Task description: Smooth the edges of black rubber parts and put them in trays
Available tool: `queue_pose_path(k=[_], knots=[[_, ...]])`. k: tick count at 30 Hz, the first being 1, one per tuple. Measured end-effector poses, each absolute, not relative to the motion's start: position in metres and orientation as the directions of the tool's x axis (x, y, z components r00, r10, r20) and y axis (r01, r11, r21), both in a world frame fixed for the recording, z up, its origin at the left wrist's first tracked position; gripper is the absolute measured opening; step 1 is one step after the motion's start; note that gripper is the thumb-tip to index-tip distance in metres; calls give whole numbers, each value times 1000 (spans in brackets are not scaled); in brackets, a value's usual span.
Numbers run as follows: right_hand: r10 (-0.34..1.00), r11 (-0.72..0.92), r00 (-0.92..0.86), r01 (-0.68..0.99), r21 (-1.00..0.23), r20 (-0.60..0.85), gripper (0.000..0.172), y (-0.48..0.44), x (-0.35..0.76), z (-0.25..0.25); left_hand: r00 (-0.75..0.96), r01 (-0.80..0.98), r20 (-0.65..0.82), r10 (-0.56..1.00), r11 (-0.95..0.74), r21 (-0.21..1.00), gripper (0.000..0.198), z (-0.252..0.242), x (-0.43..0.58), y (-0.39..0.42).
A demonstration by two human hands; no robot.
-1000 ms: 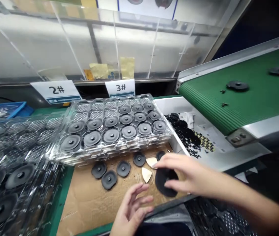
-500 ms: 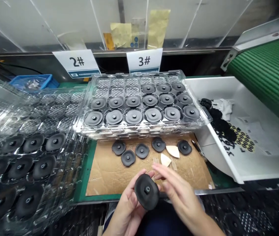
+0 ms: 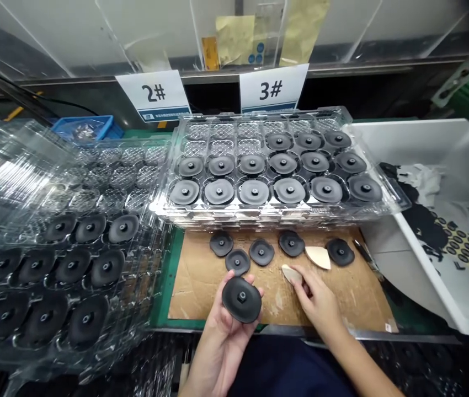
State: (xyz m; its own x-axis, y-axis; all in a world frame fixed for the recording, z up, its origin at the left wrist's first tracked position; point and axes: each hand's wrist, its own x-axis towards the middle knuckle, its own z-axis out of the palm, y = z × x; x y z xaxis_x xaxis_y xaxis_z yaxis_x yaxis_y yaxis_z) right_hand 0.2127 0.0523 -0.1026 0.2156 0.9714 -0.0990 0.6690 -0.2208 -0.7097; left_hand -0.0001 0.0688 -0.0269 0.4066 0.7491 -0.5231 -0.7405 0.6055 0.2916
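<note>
Near the front edge of the cardboard, my left hand point(image 3: 228, 336) holds a black dished disc point(image 3: 241, 299) with a small central stud, its studded face turned up. To the right, my right hand point(image 3: 317, 300) pinches a small cream-coloured wedge-shaped piece point(image 3: 289, 272) between thumb and fingers, at the cardboard point(image 3: 276, 306). Beyond it lies a second cream wedge-shaped piece point(image 3: 318, 257). Several more black discs rest on the cardboard, among them one at the left point(image 3: 221, 243) and one at the right point(image 3: 340, 252).
Behind the cardboard stands a stack of clear plastic trays point(image 3: 259, 207) with black discs in many pockets. More clear trays point(image 3: 135, 264) fill the left. A white bin point(image 3: 433, 281) with black scraps sits right. A dark pen-like tool point(image 3: 367, 256) lies beside it.
My right hand has moved away from the disc and closed on the nearer cream piece. My left hand still holds the disc, now tilted differently. The camera view has shifted left.
</note>
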Motion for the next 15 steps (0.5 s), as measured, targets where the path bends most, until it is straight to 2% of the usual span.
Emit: queue_pose_path(k=[5, 8, 11, 13, 15], knots=[[993, -117, 96, 571, -813, -75, 23, 76, 184, -28, 378, -717, -535, 756, 604, 347, 45, -25, 14, 71], [988, 119, -139, 437, -891, 64, 24, 80, 161, 23, 407, -657, -552, 728, 653, 377, 51, -23, 18, 69], [928, 154, -371, 412, -898, -11, 23, 82, 152, 50, 377, -635, -573, 728, 653, 412, 54, -18, 16, 67], [923, 147, -383, 439, -886, -37, 22, 84, 151, 53, 354, -626, -578, 735, 646, 438, 48, -14, 16, 67], [955, 202, -287, 464, -863, 69, 23, 84, 150, 52, 363, -605, -582, 728, 659, 447, 40, -9, 16, 67]])
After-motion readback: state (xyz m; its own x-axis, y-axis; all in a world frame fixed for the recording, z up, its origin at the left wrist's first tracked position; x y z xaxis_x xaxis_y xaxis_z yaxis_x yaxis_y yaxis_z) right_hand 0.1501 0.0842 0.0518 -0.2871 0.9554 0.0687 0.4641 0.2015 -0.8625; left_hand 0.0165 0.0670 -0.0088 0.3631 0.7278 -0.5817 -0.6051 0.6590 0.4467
